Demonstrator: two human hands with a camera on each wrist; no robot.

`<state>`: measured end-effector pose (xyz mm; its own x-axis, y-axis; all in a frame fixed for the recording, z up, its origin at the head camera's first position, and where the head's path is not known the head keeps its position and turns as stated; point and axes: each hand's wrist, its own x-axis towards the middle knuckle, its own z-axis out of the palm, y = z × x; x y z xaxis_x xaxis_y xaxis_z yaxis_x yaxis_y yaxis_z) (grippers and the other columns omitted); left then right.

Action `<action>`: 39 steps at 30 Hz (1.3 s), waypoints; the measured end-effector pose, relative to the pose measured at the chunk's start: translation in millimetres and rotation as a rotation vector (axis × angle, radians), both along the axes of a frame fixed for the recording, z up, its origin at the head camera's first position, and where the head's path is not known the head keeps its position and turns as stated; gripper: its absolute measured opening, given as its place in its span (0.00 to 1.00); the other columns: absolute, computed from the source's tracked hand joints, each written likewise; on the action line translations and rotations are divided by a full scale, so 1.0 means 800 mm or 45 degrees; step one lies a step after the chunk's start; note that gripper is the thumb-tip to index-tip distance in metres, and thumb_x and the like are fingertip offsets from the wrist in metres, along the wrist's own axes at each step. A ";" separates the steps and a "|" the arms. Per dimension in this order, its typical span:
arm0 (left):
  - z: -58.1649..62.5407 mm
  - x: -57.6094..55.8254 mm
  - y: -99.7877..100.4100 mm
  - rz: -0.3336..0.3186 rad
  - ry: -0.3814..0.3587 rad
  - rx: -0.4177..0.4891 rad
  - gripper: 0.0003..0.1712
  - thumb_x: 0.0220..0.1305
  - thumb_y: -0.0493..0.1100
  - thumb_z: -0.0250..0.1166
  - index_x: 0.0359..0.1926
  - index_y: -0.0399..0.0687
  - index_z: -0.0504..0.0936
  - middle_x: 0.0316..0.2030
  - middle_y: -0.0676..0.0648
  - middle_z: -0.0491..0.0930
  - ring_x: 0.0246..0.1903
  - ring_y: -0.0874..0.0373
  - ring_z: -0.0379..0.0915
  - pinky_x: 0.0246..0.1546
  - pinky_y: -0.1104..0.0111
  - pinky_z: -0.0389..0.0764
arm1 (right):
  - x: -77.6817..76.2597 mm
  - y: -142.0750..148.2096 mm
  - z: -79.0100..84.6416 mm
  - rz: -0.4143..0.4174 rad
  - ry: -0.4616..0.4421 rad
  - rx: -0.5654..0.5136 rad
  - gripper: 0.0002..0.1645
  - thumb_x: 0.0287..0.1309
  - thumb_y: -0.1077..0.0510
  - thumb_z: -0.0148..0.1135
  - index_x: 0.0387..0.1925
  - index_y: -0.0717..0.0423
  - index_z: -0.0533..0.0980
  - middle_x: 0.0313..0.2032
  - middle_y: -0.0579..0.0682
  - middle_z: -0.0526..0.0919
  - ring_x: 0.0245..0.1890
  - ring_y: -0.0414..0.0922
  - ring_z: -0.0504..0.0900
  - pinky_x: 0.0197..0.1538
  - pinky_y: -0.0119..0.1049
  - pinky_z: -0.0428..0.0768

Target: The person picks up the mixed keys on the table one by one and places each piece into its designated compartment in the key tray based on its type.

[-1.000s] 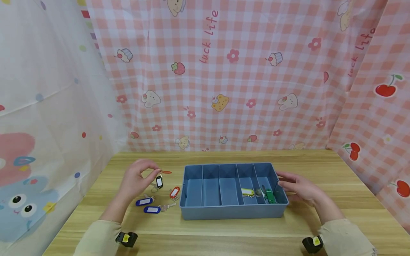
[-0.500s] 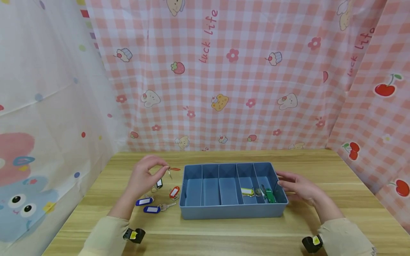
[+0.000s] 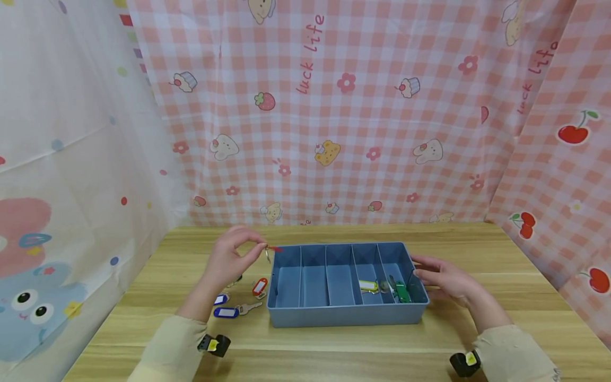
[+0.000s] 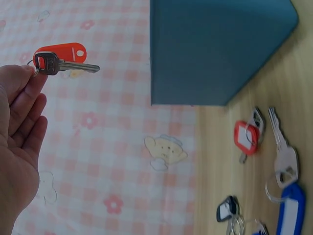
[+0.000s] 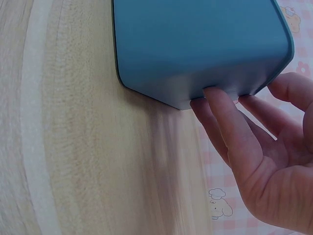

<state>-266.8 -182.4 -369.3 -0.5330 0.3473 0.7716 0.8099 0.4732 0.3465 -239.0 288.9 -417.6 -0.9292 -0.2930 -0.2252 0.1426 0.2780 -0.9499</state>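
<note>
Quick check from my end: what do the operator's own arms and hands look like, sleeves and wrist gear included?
The left hand and right hand wear no gloves. Plain cream sleeves, left and right, cover the forearms. By each cuff sits a small, blocky black device, left and right, with a yellow label whose print is too small to read. No cables show.

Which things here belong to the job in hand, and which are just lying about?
Likely part of the job:
red-tagged key, pinched by left hand
blue box, touched by right hand
loose tagged keys beside it
yellow tag and green tag inside

Surroundings:
wooden table
checked cloth
wrist cameras
</note>
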 end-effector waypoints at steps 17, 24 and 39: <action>0.011 -0.004 0.044 -0.091 -0.040 0.025 0.07 0.55 0.30 0.73 0.33 0.44 0.87 0.35 0.50 0.85 0.43 0.53 0.78 0.51 0.58 0.76 | 0.000 -0.001 -0.002 -0.018 0.002 0.002 0.40 0.71 0.57 0.57 0.74 0.68 0.51 0.64 0.74 0.65 0.53 0.55 0.78 0.52 0.52 0.80; 0.015 -0.005 0.061 -0.126 -0.028 -0.016 0.06 0.56 0.32 0.73 0.34 0.44 0.87 0.34 0.50 0.85 0.43 0.52 0.78 0.52 0.56 0.76 | 0.001 0.000 -0.001 -0.008 0.004 0.002 0.40 0.71 0.57 0.56 0.74 0.69 0.50 0.64 0.75 0.65 0.53 0.55 0.78 0.52 0.52 0.80; 0.010 -0.008 0.096 -0.281 -0.064 -0.020 0.03 0.59 0.35 0.72 0.35 0.43 0.87 0.34 0.51 0.85 0.42 0.54 0.77 0.50 0.58 0.75 | 0.000 0.000 -0.001 0.009 0.004 -0.006 0.40 0.72 0.57 0.55 0.74 0.69 0.49 0.65 0.75 0.64 0.53 0.54 0.78 0.53 0.52 0.79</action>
<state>-273.6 -105.7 -361.2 -0.4803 0.4717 0.7395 0.8764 0.2919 0.3830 -239.1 288.7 -418.7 -0.9279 -0.3005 -0.2206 0.1374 0.2744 -0.9518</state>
